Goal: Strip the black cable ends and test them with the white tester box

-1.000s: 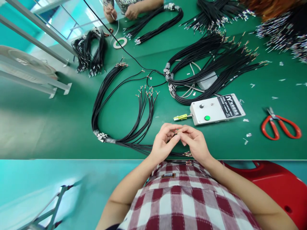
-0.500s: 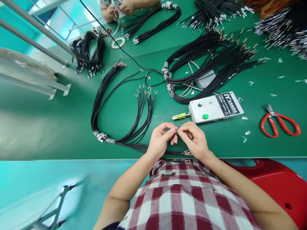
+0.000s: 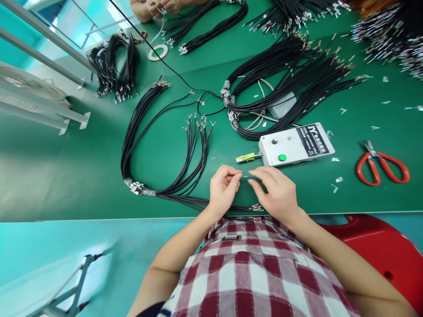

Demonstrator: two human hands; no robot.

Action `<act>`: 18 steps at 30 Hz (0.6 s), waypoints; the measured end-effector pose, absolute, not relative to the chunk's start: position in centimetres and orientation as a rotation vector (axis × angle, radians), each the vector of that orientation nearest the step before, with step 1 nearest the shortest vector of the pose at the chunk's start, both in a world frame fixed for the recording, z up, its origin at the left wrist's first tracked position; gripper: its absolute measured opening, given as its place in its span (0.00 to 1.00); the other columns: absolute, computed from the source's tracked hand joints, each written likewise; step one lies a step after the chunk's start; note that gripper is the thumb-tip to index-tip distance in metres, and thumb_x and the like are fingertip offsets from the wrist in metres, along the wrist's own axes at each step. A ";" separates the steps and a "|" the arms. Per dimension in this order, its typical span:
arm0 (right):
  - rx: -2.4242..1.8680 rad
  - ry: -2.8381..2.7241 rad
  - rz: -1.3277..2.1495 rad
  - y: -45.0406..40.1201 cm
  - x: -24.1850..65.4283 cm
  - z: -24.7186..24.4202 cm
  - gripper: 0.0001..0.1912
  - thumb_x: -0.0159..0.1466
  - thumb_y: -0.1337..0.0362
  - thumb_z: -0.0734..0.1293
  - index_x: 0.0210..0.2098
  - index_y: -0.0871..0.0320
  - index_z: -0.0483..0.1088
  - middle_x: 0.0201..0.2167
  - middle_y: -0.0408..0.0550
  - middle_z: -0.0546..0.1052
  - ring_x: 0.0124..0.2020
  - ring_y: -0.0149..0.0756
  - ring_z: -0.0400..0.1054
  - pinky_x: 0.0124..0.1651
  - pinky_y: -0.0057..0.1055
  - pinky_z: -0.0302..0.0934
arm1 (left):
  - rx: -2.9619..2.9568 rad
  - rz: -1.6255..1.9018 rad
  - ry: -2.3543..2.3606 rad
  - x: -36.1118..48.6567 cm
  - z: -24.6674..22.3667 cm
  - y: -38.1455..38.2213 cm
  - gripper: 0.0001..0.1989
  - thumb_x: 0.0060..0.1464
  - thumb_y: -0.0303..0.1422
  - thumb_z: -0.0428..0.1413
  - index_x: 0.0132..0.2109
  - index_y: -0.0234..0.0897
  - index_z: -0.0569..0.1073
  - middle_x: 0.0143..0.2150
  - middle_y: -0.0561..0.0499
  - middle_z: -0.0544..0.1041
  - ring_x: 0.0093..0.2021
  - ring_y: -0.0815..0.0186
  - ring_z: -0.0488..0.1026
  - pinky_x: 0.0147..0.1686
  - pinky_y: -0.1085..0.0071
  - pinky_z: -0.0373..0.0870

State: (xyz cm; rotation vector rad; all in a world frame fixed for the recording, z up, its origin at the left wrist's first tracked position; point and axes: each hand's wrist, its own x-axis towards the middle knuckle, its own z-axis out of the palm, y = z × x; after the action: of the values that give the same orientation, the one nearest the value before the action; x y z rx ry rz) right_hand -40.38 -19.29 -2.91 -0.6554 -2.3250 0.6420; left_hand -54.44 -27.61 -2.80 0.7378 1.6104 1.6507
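Observation:
My left hand (image 3: 224,188) is closed in a pinch on a cable, whose thin pale wire tip (image 3: 245,176) pokes out past the fingertips. Just right of that tip, my right hand (image 3: 279,190) has its thumb and fingers apart and holds nothing. A bundle of black cables (image 3: 124,149) curves over the table's left part, with stripped, splayed ends at one side. Some of its strands run beneath my left hand to bared ends (image 3: 256,207) near the table edge. Beyond my hands lies a white control box (image 3: 287,147) with a green button and a yellow-green tip (image 3: 246,158).
Red-handled pliers (image 3: 373,163) lie at the right. More black cable bundles (image 3: 264,101) cover the far side of the green table (image 3: 82,176). A co-worker's hands (image 3: 161,6) are at the top, near a tape roll (image 3: 157,52). A red stool (image 3: 373,251) stands at lower right.
My right hand has let go of the wire tip and opened, moving slightly right. My left hand keeps its pinch. The whole view has shifted a little.

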 end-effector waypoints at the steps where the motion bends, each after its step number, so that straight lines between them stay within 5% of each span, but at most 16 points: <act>1: -0.635 -2.428 0.508 -19.2 -40.6 -2.5 0.09 0.69 0.63 0.64 0.46 0.55 0.73 0.43 0.51 0.80 0.41 0.40 0.71 0.41 0.38 0.59 | 0.732 1.645 1.604 -54.4 -2.7 -27.6 0.12 0.55 0.38 0.63 0.33 0.34 0.71 0.31 0.54 0.69 0.21 0.77 0.66 0.21 0.76 0.64; 6: -0.498 -2.642 0.164 -18.6 -41.9 -1.0 0.11 0.71 0.65 0.62 0.36 0.58 0.76 0.36 0.46 0.82 0.34 0.36 0.68 0.38 0.38 0.50 | 0.723 1.606 1.591 -54.7 -2.7 -28.1 0.12 0.55 0.39 0.63 0.34 0.34 0.73 0.30 0.54 0.71 0.21 0.76 0.69 0.21 0.76 0.66; 18: -0.530 -2.501 0.291 -17.6 -41.1 -3.2 0.08 0.70 0.64 0.65 0.36 0.56 0.76 0.36 0.43 0.83 0.35 0.33 0.71 0.38 0.34 0.52 | 0.613 1.636 1.593 -55.3 -3.3 -28.2 0.16 0.51 0.42 0.66 0.32 0.34 0.72 0.23 0.56 0.70 0.19 0.77 0.61 0.18 0.78 0.56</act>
State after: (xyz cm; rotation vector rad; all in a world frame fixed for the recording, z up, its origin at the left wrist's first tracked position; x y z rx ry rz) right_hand -41.12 -17.59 -3.19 -0.5304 -2.5008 0.2915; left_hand -55.28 -28.19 -3.30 0.6128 1.5933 1.6355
